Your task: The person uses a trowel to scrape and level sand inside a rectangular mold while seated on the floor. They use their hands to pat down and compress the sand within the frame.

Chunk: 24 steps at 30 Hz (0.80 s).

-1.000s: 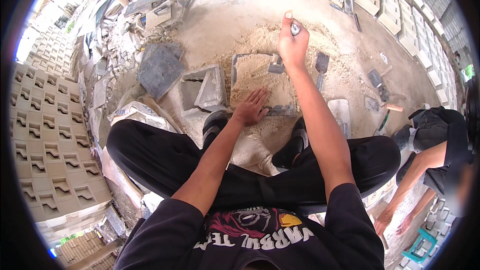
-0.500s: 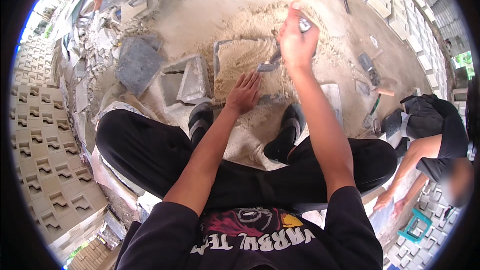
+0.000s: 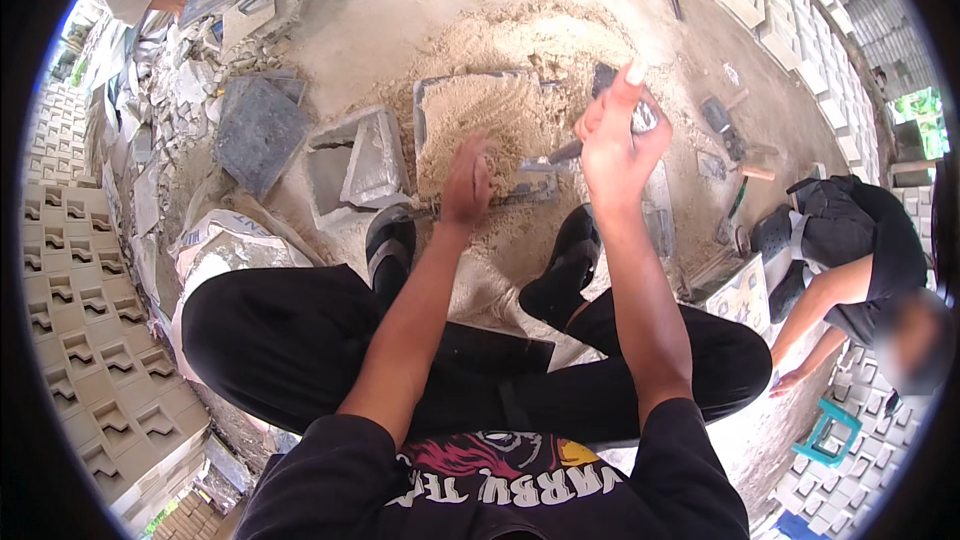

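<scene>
My right hand [image 3: 620, 145] is closed around the handle of a small trowel [image 3: 548, 162], thumb raised, with the metal blade angled left over the sand. Below the blade, a dark rectangular frame [image 3: 419, 115] lies on the ground, filled with pale damp-looking sand [image 3: 490, 110]. My left hand [image 3: 467, 185] is at the frame's near left part, on or just over the sand. Motion smears its fingers, so their pose is unclear. Both of my feet stand just on the near side of the frame.
A grey hollow block [image 3: 355, 165] and a dark slab [image 3: 260, 130] lie left of the frame, beside broken rubble [image 3: 185, 110]. A hammer [image 3: 755, 172] lies on the right. Another person [image 3: 850, 240] bends near a teal stool [image 3: 828, 430]. Stacked blocks [image 3: 90, 310] line the left.
My left hand has gone from lying flat with fingers stretched to a blurred, turned pose, slightly left. My right hand has come lower and nearer, bringing the trowel blade toward the frame's near right corner.
</scene>
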### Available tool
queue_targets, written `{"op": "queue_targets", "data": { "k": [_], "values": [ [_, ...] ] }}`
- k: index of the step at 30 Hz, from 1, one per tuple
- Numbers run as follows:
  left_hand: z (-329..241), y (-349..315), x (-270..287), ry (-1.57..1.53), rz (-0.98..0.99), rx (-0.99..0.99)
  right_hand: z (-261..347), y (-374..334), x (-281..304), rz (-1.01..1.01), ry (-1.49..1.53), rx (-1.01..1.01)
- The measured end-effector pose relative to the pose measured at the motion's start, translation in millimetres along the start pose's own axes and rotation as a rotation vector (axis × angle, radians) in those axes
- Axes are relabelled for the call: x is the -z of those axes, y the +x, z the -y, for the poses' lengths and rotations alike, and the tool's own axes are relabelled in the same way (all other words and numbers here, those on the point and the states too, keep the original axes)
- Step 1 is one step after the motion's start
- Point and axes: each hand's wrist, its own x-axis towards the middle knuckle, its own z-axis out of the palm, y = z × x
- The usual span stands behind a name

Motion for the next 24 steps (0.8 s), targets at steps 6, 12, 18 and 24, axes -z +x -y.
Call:
{"op": "queue_targets", "data": {
  "k": [6,12,18,24],
  "values": [
    [23.4,10.6,11.9,0.167,-0.012,0.040,-41.5,9.8,-9.3,0.094,-0.300,0.136],
    [32.4,-5.1,5.1,0.405,-0.005,0.066,-35.8,-10.4,-8.8,0.095,-0.136,0.156],
    [27.7,-7.6,3.4,0.477,0.043,0.111,-27.1,-18.3,-14.7,0.078,-0.117,0.079],
    [13.7,-3.9,-9.5,0.344,0.047,0.092,-50.4,-8.2,-14.0,0.119,-0.186,0.078]
  ]
}}
